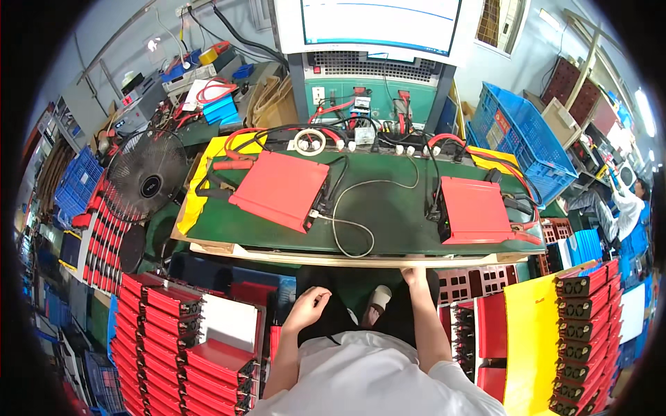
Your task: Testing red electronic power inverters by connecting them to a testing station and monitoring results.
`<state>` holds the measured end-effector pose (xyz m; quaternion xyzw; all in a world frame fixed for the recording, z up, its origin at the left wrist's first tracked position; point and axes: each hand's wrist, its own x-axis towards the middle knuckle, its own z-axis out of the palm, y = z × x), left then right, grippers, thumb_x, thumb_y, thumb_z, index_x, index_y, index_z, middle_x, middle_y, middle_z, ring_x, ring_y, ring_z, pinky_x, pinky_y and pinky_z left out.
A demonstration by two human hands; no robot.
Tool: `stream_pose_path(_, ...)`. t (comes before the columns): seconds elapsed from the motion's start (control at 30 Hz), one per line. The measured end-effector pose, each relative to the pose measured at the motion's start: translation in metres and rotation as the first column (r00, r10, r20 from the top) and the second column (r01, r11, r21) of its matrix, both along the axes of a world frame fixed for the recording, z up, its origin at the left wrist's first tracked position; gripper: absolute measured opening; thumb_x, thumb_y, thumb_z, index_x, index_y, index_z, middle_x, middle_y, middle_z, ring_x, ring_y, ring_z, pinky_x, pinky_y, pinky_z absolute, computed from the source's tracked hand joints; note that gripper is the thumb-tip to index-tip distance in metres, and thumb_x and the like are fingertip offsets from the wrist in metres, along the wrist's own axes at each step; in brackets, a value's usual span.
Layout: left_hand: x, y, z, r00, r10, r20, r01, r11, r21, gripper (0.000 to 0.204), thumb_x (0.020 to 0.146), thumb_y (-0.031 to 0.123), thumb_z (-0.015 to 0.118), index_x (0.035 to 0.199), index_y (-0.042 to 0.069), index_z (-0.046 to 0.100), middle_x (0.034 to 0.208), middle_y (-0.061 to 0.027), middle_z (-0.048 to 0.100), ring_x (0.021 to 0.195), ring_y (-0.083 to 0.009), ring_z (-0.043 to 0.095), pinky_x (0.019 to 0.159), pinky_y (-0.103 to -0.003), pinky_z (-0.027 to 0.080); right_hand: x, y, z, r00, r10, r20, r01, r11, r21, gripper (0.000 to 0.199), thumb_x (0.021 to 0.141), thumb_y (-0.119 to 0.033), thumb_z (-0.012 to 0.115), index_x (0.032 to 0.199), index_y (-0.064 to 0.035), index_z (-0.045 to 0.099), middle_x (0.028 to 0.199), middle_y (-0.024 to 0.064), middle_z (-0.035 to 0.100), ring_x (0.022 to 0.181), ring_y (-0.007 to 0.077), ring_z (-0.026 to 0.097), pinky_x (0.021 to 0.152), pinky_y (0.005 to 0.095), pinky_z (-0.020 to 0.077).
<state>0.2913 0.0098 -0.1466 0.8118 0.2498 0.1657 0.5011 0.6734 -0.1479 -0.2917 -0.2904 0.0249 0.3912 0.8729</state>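
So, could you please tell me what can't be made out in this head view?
- Right hand: fingers hidden under the bench edge, so its grip is unclear.
- Left hand: curled; whether it holds anything is unclear.
- Right red unit: connectors too small to tell.
- Monitor: top cut off by the frame.

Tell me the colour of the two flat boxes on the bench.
Both flat boxes are red, seen clearly in the head view.

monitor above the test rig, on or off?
On. The monitor above the green test rig glows white with a line traced across it.
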Motion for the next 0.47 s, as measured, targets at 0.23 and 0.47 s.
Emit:
stream_pose_path(0.23, 0.009, -0.003, 0.007, 0.994, 0.063, 0.091, -0.063, 0.998, -0.004, 0.018, 0.109, 0.017, 0.066, 0.116, 0.001, 0.071, 0.108, -0.0106, 0.076, 0.090, -0.0180, 0.071, 0.077, -0.031, 0.056, -0.033, -0.011, 0.034, 0.998, 0.036, 0.055, -0.020, 0.962, -0.274, 0.021, 0.111, -0.035, 0.058, 0.110, -0.0159, 0.065, 0.087, -0.0018, 0.068, 0.067, 0.0137, 0.064, 0.065, 0.0331, 0.0576)
stream_pose_path(0.47, 0.022, -0.001, 0.001, 0.992, 0.114, 0.060, -0.112, 0.993, -0.046, 0.017, 0.108, 0.016, 0.068, 0.113, 0.000, 0.073, 0.104, -0.0126, 0.075, 0.086, -0.0216, 0.071, 0.077, -0.032, 0.057, -0.053, -0.066, -0.019, 0.994, 0.079, 0.069, -0.034, 0.866, -0.499, 0.028, 0.104, -0.033, 0.060, 0.109, -0.0057, 0.061, 0.083, 0.0082, 0.065, 0.072, 0.0286, 0.072, 0.063, 0.0384, 0.0615)
